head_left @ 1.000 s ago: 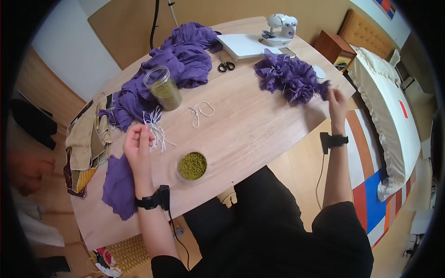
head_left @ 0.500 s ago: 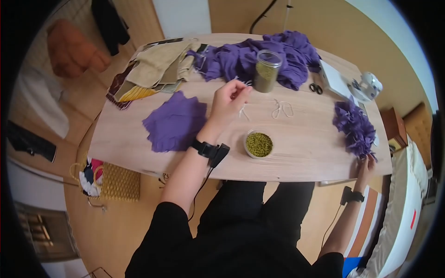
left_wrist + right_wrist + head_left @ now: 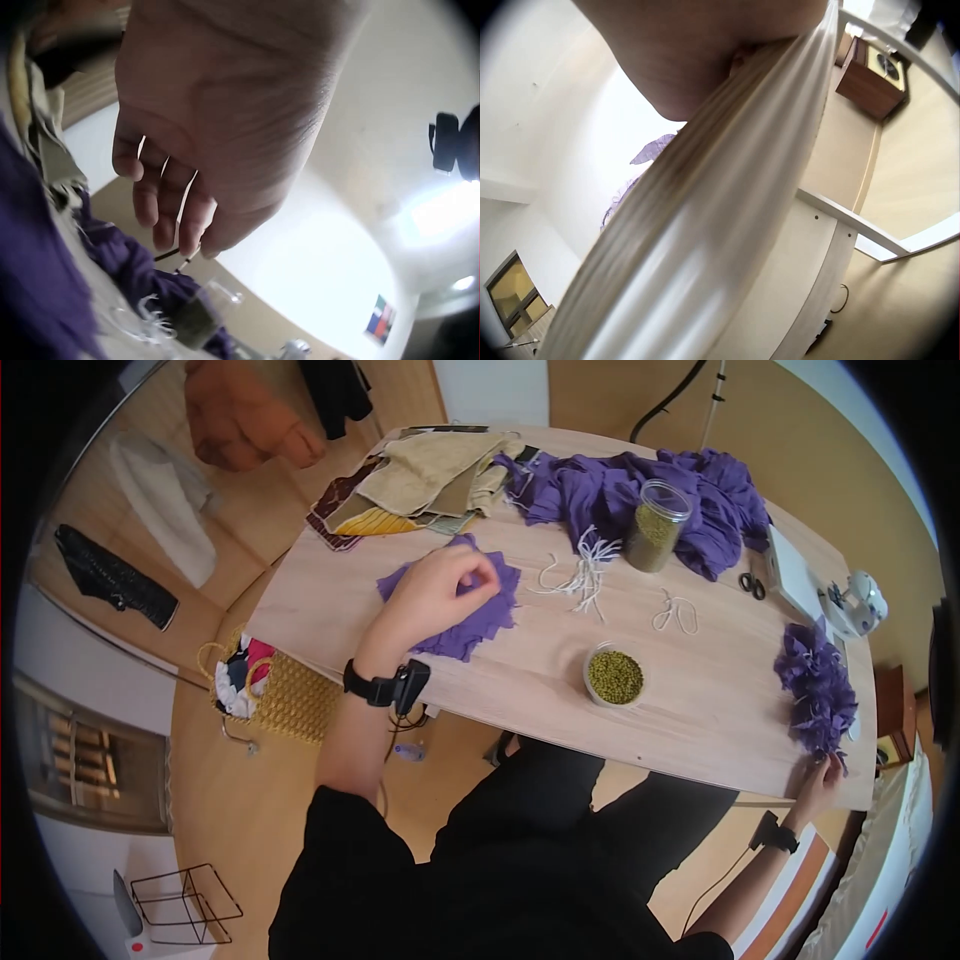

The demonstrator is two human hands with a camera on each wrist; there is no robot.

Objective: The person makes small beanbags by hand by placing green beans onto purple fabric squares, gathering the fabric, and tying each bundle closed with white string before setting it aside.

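In the head view my left hand (image 3: 440,595) hovers over a stack of purple cloth pieces (image 3: 475,630) with jagged edges, on the left of the table. Its fingers are loosely bent and hold nothing, as the left wrist view also shows. At the table's right end my right hand (image 3: 822,785) pinches the near tip of a ruffled purple cloth bunch (image 3: 815,685). Its fingertips are hidden behind the table edge in the right wrist view. White threads (image 3: 588,572) lie to the right of the cloth stack.
A tub of green beans (image 3: 614,677) stands near the front edge, and a jar of beans (image 3: 658,528) behind it. A large purple cloth (image 3: 720,485), beige fabric (image 3: 430,470), a looped cord (image 3: 676,612), scissors (image 3: 752,586) and a small sewing machine (image 3: 860,603) surround them.
The head view has turned left. My left hand has moved from beside the white threads to over the purple cloth stack. The right hand has stayed at the ruffled bunch's near end.
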